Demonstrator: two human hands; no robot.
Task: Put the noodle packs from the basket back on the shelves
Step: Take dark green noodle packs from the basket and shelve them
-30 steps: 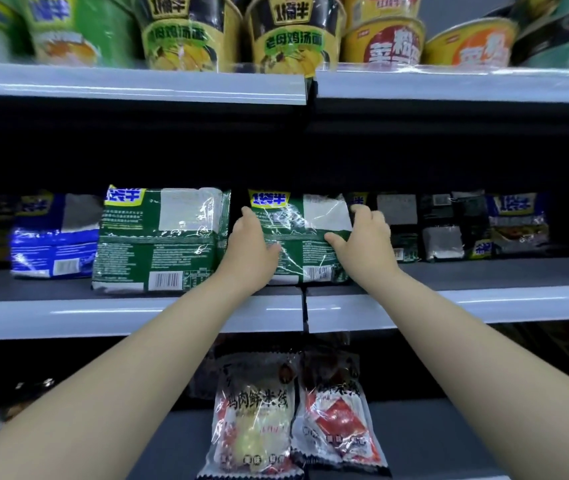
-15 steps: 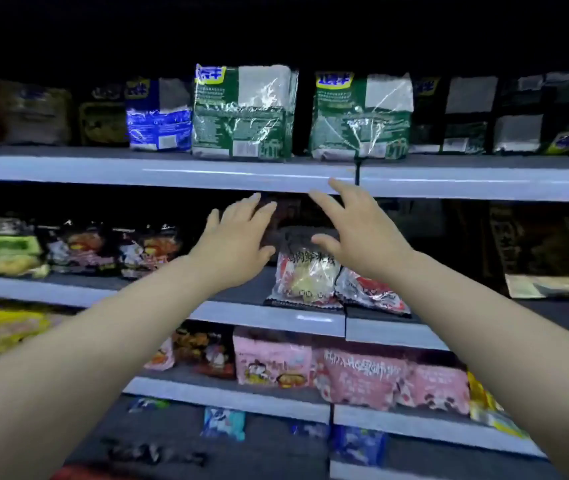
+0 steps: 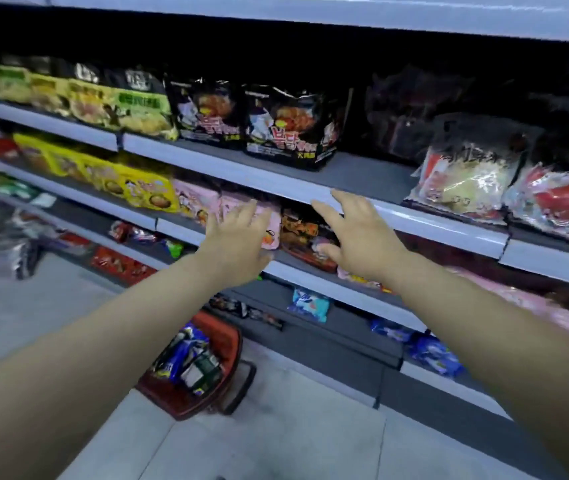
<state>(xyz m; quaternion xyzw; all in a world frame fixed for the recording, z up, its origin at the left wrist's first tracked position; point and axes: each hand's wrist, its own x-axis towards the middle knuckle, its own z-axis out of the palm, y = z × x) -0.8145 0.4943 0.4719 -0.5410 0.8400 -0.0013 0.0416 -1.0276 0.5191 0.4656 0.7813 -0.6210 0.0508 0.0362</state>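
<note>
Noodle packs (image 3: 186, 358) in basket (image 3: 231, 344), hands empty

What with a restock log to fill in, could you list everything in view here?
red plastic shopping basket: one, red, on the floor below the hands
noodle packs in the basket: several, blue and dark, count unclear
black noodle packs: two, black with red print, shelf above the hands
yellow-green noodle packs: a blurred row, same shelf, left
clear plastic bags: two, red and white inside, same shelf, right
yellow noodle packs: a row, next shelf down, left
pink noodle packs: at least two, right of the yellow ones
blue packs: several, lower shelves
grey metal shelves: several tiers, grey
left hand: open, empty, before the pink packs
right hand: open, empty, by the shelf edge
</note>
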